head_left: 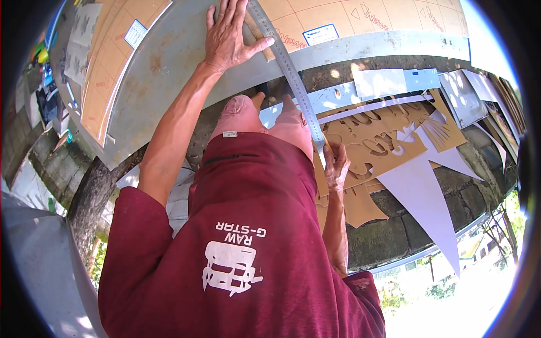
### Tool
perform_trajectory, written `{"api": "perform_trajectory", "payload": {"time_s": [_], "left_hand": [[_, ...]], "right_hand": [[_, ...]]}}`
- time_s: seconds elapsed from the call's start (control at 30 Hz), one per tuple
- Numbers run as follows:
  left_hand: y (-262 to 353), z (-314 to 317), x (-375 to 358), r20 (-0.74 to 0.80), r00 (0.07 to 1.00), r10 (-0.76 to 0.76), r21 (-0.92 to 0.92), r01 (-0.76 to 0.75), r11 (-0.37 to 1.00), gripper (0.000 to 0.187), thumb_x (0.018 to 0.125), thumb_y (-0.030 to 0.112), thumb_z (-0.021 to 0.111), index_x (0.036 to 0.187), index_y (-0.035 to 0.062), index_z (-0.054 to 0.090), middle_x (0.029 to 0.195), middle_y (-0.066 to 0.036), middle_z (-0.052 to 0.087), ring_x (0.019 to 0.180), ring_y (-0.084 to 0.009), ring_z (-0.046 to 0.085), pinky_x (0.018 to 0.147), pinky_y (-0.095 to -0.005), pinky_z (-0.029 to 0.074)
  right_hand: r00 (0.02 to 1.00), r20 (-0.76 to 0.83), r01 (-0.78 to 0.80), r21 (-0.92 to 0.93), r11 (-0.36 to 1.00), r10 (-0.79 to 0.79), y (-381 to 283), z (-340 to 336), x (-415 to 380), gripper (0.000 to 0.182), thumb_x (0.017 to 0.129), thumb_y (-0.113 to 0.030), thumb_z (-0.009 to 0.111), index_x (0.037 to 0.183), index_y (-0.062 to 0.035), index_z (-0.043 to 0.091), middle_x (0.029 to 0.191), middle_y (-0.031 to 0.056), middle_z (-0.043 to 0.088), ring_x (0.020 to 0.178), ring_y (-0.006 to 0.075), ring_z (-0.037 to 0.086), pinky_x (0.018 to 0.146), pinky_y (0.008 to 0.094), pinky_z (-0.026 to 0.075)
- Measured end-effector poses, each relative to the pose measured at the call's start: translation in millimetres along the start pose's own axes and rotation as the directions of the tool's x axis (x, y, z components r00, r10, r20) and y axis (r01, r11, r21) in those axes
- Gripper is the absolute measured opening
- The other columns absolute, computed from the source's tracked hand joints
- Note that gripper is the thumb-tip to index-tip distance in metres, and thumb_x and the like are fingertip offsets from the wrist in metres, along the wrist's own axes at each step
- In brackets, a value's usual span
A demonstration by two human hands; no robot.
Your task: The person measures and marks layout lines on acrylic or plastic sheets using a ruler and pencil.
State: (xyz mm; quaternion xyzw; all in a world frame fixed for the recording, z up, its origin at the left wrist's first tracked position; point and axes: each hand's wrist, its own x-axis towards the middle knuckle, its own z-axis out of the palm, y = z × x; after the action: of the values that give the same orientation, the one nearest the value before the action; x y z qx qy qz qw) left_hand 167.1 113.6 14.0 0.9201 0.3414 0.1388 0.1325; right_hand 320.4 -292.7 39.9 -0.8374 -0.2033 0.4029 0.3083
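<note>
My left hand [230,36] lies flat with its fingers spread on the grey tabletop [163,67]. Its thumb reaches across to the edge of a long metal ruler [293,76]. The ruler runs from the top of the view over the table's near edge and out beyond it. At the ruler's near end, the fingers of my right hand [336,166] are closed around it. Something small and yellowish shows by those fingertips, too small to name. Under the ruler's far part is a brown paper-covered sheet [360,17] with red print and a white-and-blue label.
Another brown-covered sheet [115,62] lies on the table at left. Below the table, to the right, are brown boards with cut-out shapes [389,149] and a pointed white offcut [425,197]. More panels [501,107] lean at far right. A tree trunk [101,194] stands at left.
</note>
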Motion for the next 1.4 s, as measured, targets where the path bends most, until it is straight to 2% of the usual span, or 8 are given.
{"api": "perform_trajectory", "payload": {"time_s": [0.37, 0.47, 0.77, 1.07, 1.17, 1.4], "left_hand": [[2.3, -0.2, -0.7, 0.026, 0.999, -0.042, -0.003, 0.042, 0.999, 0.114, 0.079, 0.066, 0.073, 0.156, -0.0025, 0.026, 0.164, -0.029, 0.021, 0.154, -0.0446, 0.019, 0.119, -0.0661, 0.016], [3.1, -1.4, -0.2, 0.029, 0.998, -0.05, -0.01, 0.05, 0.999, 0.114, 0.078, 0.065, 0.073, 0.157, -0.0021, 0.025, 0.164, -0.029, 0.021, 0.154, -0.0444, 0.019, 0.119, -0.0662, 0.016], [3.0, -3.4, 0.2, 0.053, 0.997, -0.048, 0.008, 0.048, 0.999, 0.115, 0.078, 0.067, 0.073, 0.157, -0.002, 0.025, 0.164, -0.029, 0.022, 0.153, -0.045, 0.019, 0.118, -0.067, 0.016], [4.6, -5.6, 0.5, 0.052, 0.997, -0.063, -0.014, 0.064, 0.998, 0.115, 0.078, 0.067, 0.073, 0.157, -0.0018, 0.025, 0.164, -0.029, 0.021, 0.153, -0.0454, 0.018, 0.118, -0.0668, 0.016], [5.0, -6.8, 1.5, 0.06, 0.996, -0.06, -0.01, 0.061, 0.998, 0.115, 0.078, 0.068, 0.073, 0.157, -0.0014, 0.025, 0.164, -0.029, 0.022, 0.153, -0.045, 0.018, 0.118, -0.0666, 0.016], [4.1, -6.1, 1.3, 0.07, 0.995, -0.07, 0.004, 0.07, 0.998, 0.115, 0.079, 0.07, 0.07, 0.157, -0.0004, 0.026, 0.165, -0.028, 0.022, 0.154, -0.0442, 0.019, 0.118, -0.0658, 0.017]], "right_hand": [[1.0, 0.008, 0.013, -0.018, 1.0, -0.012, 1.9, 0.9, 1.0, 0.021, 0.095, -0.018, 0.069, 0.109, -0.0021, 0.066, 0.095, 0.0142, 0.074, 0.088, 0.0267, 0.073, 0.078, 0.0383, 0.054], [1.0, 0.002, 0.0, -0.002, 1.0, 0.0, 0.0, 1.5, 0.9, 0.026, 0.097, -0.024, 0.068, 0.108, -0.0007, 0.067, 0.093, 0.013, 0.074, 0.082, 0.0212, 0.067, 0.075, 0.0372, 0.05], [1.0, 0.01, -0.006, -0.016, 1.0, 0.006, -1.2, 0.6, 1.4, 0.028, 0.097, -0.025, 0.067, 0.109, 0.0005, 0.066, 0.094, 0.0152, 0.074, 0.084, 0.0219, 0.068, 0.079, 0.037, 0.051], [1.0, 0.022, 0.01, -0.02, 1.0, -0.01, -0.2, 0.5, 3.6, 0.034, 0.098, -0.029, 0.067, 0.11, 0.0021, 0.064, 0.097, 0.0187, 0.073, 0.088, 0.0282, 0.07, 0.079, 0.039, 0.051], [0.999, 0.0, 0.045, -0.029, 0.999, -0.045, 3.0, 1.7, 4.3, 0.022, 0.096, -0.02, 0.069, 0.107, -0.0016, 0.066, 0.095, 0.0153, 0.074, 0.083, 0.0277, 0.071, 0.074, 0.0381, 0.053], [0.999, 0.013, 0.033, -0.016, 0.999, -0.033, 7.3, 2.8, 5.5, 0.021, 0.095, -0.017, 0.069, 0.107, -0.0012, 0.065, 0.096, 0.0178, 0.074, 0.087, 0.0315, 0.072, 0.081, 0.0405, 0.054]]}}
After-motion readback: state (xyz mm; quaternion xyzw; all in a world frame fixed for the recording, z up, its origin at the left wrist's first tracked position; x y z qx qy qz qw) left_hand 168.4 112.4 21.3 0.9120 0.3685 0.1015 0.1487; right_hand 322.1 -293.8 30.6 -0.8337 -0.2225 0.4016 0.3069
